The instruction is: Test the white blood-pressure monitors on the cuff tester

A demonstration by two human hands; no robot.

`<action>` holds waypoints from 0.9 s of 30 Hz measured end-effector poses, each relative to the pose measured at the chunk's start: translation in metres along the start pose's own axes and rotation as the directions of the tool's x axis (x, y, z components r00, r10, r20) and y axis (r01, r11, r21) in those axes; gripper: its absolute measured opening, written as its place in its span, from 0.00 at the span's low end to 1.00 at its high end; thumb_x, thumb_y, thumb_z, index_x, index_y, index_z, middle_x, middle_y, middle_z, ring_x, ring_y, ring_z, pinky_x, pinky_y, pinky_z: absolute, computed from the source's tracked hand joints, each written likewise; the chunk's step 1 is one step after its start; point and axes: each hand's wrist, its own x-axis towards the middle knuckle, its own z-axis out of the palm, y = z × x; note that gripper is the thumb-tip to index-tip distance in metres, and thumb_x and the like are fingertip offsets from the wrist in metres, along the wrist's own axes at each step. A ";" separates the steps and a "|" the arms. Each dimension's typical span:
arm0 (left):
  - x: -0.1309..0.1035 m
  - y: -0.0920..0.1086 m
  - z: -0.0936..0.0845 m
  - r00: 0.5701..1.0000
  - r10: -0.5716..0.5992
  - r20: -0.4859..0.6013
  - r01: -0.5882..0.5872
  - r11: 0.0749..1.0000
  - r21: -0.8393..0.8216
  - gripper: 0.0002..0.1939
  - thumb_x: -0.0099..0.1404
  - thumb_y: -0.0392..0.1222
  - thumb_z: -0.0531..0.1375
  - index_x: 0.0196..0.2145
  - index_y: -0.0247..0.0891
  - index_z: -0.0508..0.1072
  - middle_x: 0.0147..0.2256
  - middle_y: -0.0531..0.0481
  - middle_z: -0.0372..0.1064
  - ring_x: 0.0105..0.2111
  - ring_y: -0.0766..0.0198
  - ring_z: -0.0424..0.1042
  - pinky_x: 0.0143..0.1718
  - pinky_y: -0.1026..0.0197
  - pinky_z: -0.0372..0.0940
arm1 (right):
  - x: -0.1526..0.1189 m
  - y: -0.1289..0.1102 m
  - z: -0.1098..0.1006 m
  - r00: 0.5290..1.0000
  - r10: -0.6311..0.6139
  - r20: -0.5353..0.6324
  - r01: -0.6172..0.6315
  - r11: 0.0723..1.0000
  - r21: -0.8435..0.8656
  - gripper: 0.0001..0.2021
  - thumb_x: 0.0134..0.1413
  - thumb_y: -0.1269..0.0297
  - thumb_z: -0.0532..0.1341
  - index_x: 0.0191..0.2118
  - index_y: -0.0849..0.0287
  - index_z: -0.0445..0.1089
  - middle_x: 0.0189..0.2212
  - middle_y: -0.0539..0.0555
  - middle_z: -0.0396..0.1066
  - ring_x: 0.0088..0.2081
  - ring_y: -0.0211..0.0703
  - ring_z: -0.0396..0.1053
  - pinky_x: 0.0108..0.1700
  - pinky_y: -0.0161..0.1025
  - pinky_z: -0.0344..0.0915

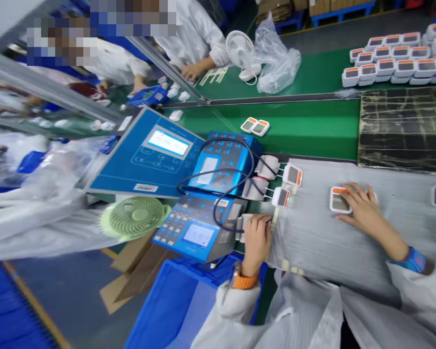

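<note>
My left hand [257, 240] has its fingers closed around a white fixture [241, 228] beside the lower blue tester [199, 228]; whatever else is in its grasp is hidden. On the grey mat [312, 252], my right hand [365, 208] rests with spread fingers over a white and orange device [339, 199], touching its right side. Two more such devices, an upper one [292, 174] and a lower one [281, 197], sit at the mat's left edge, beside white cylindrical fixtures [267, 167]. Dark cables loop over the blue testers.
Stacked devices [403, 63] stand at the back right, near a black taped panel [403, 128]. Two devices [255, 126] lie on the green belt [305, 123]. A blue bin [167, 300] and green fan [136, 217] are left of me. People in white work across the line.
</note>
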 end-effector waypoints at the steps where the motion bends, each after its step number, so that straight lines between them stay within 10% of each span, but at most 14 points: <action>1: 0.005 -0.005 -0.003 0.995 0.043 0.089 -0.043 0.999 0.001 0.10 0.74 0.37 0.51 0.45 0.37 0.72 0.42 0.42 0.72 0.44 0.52 0.71 0.46 0.49 0.67 | 0.004 -0.002 -0.001 1.000 0.015 0.005 -0.015 1.000 0.000 0.26 0.61 0.49 0.62 0.60 0.59 0.66 0.64 0.68 0.63 0.66 0.68 0.56 0.66 0.74 0.43; 8: 0.017 -0.025 -0.030 0.927 0.196 0.319 -0.137 0.971 -0.198 0.13 0.74 0.34 0.49 0.45 0.38 0.73 0.44 0.43 0.75 0.50 0.57 0.74 0.52 0.53 0.71 | 0.023 -0.024 -0.015 0.991 0.104 0.080 -0.107 0.994 0.030 0.27 0.50 0.63 0.71 0.55 0.64 0.68 0.55 0.73 0.70 0.58 0.69 0.66 0.66 0.71 0.48; 11: 0.016 -0.030 -0.032 0.933 0.165 0.320 -0.100 0.972 -0.211 0.11 0.74 0.37 0.52 0.40 0.39 0.75 0.40 0.45 0.76 0.44 0.59 0.77 0.47 0.56 0.73 | 0.027 -0.062 -0.006 0.981 0.168 0.092 -0.188 0.935 0.300 0.32 0.48 0.61 0.72 0.59 0.62 0.67 0.56 0.71 0.69 0.58 0.70 0.66 0.63 0.66 0.59; 15: 0.013 -0.029 -0.027 0.971 0.082 0.223 -0.026 0.970 -0.241 0.10 0.74 0.42 0.57 0.37 0.39 0.77 0.35 0.47 0.77 0.38 0.59 0.78 0.40 0.59 0.72 | 0.035 -0.136 0.020 0.901 0.141 0.411 -0.432 0.393 0.812 0.27 0.59 0.48 0.63 0.59 0.56 0.65 0.48 0.60 0.74 0.48 0.56 0.73 0.47 0.54 0.76; 19: 0.012 -0.023 -0.028 0.988 0.032 0.153 0.026 0.933 -0.358 0.11 0.74 0.46 0.58 0.36 0.40 0.78 0.34 0.47 0.78 0.38 0.60 0.78 0.41 0.59 0.72 | 0.049 -0.186 0.038 0.732 0.038 0.680 -0.670 -0.137 0.730 0.22 0.63 0.46 0.58 0.53 0.57 0.69 0.44 0.57 0.74 0.43 0.50 0.73 0.33 0.42 0.77; 27: 0.014 -0.018 -0.033 0.995 0.029 0.100 0.020 0.893 -0.450 0.12 0.74 0.46 0.59 0.36 0.40 0.80 0.34 0.47 0.78 0.36 0.61 0.77 0.38 0.59 0.72 | 0.054 -0.195 0.043 0.693 0.019 0.720 -0.668 -0.358 0.652 0.21 0.65 0.49 0.59 0.48 0.62 0.74 0.42 0.59 0.75 0.41 0.46 0.73 0.37 0.38 0.76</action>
